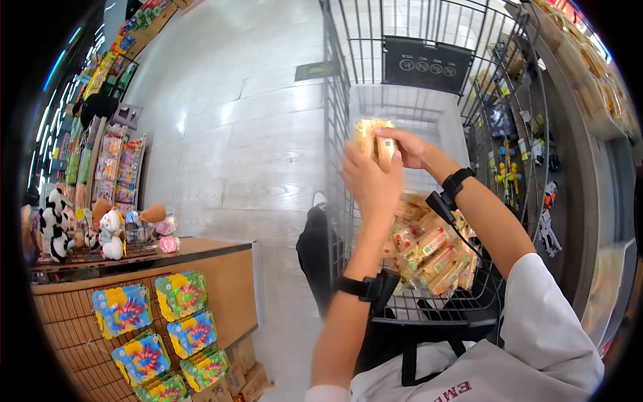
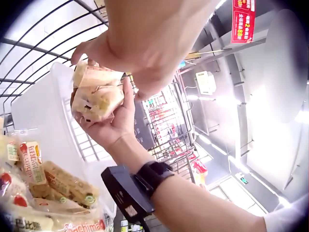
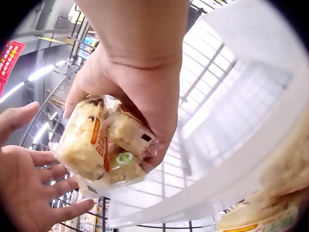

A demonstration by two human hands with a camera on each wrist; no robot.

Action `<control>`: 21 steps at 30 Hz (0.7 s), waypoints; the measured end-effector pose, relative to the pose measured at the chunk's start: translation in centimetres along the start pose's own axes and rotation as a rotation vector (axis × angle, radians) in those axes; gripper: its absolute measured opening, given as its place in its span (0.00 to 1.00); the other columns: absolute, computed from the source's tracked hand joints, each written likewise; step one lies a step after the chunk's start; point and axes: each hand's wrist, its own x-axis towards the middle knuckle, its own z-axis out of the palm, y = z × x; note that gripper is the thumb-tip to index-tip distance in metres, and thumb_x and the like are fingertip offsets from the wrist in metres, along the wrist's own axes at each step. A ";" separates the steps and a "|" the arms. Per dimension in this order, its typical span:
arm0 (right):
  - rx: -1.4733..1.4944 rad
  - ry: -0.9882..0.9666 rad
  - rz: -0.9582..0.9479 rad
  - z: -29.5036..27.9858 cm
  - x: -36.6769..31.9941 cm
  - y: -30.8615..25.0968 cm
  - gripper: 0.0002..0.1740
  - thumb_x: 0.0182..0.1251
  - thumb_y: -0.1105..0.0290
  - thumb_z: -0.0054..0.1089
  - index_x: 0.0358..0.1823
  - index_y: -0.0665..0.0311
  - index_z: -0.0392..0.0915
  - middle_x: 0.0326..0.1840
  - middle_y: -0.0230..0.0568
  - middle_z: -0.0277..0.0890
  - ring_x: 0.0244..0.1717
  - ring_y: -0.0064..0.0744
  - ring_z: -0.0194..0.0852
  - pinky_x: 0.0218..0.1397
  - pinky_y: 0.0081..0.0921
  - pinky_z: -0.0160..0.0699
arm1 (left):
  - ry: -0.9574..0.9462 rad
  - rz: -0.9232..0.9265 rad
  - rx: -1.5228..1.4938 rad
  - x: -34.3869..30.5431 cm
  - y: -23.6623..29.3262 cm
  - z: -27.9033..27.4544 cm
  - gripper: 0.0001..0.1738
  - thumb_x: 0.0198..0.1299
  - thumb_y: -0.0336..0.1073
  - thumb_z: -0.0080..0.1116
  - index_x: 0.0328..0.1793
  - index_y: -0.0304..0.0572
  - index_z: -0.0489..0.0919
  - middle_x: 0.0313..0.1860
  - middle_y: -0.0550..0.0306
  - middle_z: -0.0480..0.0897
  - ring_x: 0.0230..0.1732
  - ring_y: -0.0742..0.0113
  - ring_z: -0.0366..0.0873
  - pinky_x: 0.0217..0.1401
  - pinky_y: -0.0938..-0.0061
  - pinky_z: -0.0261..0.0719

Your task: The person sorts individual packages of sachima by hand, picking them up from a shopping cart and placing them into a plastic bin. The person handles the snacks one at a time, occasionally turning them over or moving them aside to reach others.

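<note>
Clear-wrapped pale bread pieces [image 1: 366,137] [image 2: 99,102] [image 3: 83,140] are held above a shopping cart by my right hand [image 1: 410,149] [image 2: 112,124] [image 3: 140,92], its fingers and thumb curled round them. Beside them is my left hand [image 1: 372,181] [image 2: 145,43] [image 3: 34,183], fingers spread and straight in the right wrist view; whether it touches the wrap I cannot tell. Below, more wrapped bread packs [image 1: 432,248] [image 2: 67,183] lie piled in the near end of the cart.
A white translucent bin [image 1: 455,134] [image 2: 46,111] [image 3: 193,210] sits in the wire cart [image 1: 338,87]. Shelves with packaged goods [image 1: 589,74] stand on the right. On the left are a counter with plush toys [image 1: 110,234] and hanging colourful packs [image 1: 127,308]; pale floor [image 1: 261,154] lies between.
</note>
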 end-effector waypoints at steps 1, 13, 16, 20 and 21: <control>-0.105 -0.009 -0.022 0.5 -1.0 -0.5 0.31 0.65 0.50 0.62 0.63 0.64 0.70 0.60 0.41 0.75 0.60 0.33 0.74 0.63 0.32 0.73 | -0.005 0.002 0.022 -0.1 0.1 -0.1 0.50 0.54 0.50 0.67 0.74 0.27 0.55 0.64 0.25 0.64 0.67 0.33 0.60 0.68 0.46 0.61; -0.515 0.203 -0.424 3.6 -14.0 0.5 0.38 0.67 0.58 0.65 0.69 0.72 0.59 0.61 0.44 0.71 0.62 0.29 0.68 0.65 0.29 0.70 | -0.458 -0.097 -1.034 -4.2 0.7 -2.2 0.39 0.51 0.29 0.73 0.67 0.34 0.63 0.60 0.50 0.74 0.59 0.62 0.76 0.58 0.69 0.79; -0.250 0.142 -0.511 3.7 -16.3 1.3 0.31 0.62 0.65 0.68 0.63 0.69 0.67 0.53 0.39 0.75 0.53 0.25 0.73 0.53 0.25 0.76 | -0.575 -0.171 -1.156 -5.2 1.5 -3.6 0.35 0.55 0.27 0.67 0.68 0.35 0.64 0.59 0.50 0.76 0.58 0.63 0.77 0.59 0.68 0.79; 0.087 0.254 -0.401 3.4 -18.2 2.1 0.26 0.61 0.70 0.67 0.59 0.67 0.70 0.53 0.41 0.76 0.54 0.30 0.77 0.51 0.31 0.82 | -0.662 -0.256 -1.238 -6.0 2.4 -4.9 0.32 0.59 0.31 0.57 0.70 0.41 0.62 0.61 0.54 0.74 0.60 0.60 0.75 0.61 0.60 0.79; 0.130 0.372 -0.390 3.8 -18.2 2.2 0.25 0.60 0.71 0.66 0.58 0.67 0.70 0.52 0.43 0.76 0.51 0.32 0.79 0.50 0.35 0.84 | -0.701 -0.281 -1.290 -6.1 2.3 -5.2 0.32 0.59 0.32 0.57 0.70 0.42 0.62 0.61 0.54 0.74 0.60 0.60 0.75 0.61 0.59 0.79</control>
